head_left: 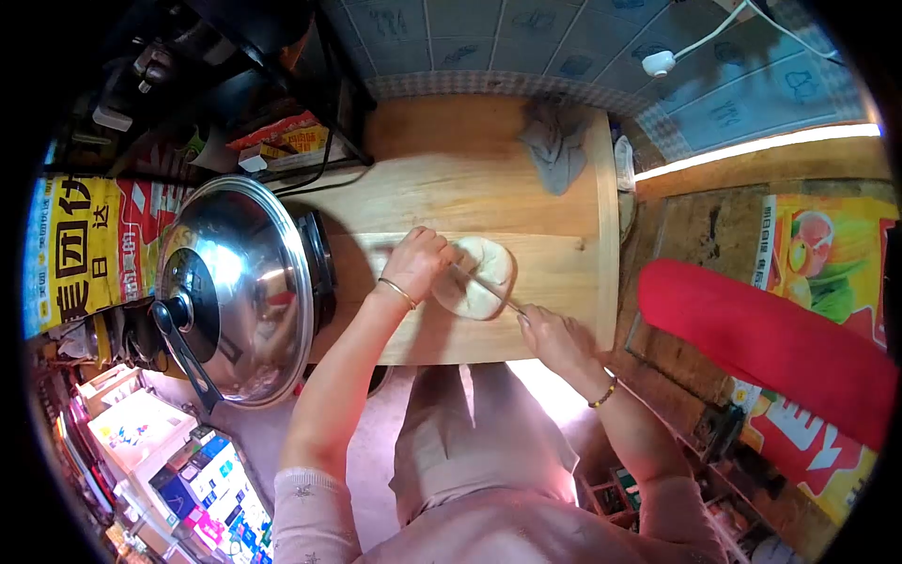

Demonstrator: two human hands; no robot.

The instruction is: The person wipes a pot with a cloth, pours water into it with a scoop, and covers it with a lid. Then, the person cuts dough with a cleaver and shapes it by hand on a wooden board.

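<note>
A pale, rounded lump of dough lies on the wooden board. Across its top, slanting down to the right, runs a thin knife. My right hand is closed round the knife's handle, just off the dough's lower right side. At the upper left of the dough, my left hand has its fingers bent together at the far end of the blade. Its fingertips are partly hidden, but they appear to pinch the blade's tip.
A large pan with a shiny domed lid stands left of the board. A grey cloth lies at the back right. To the right, a long red bundle rests over printed yellow sheets. A black rack rises at the back left.
</note>
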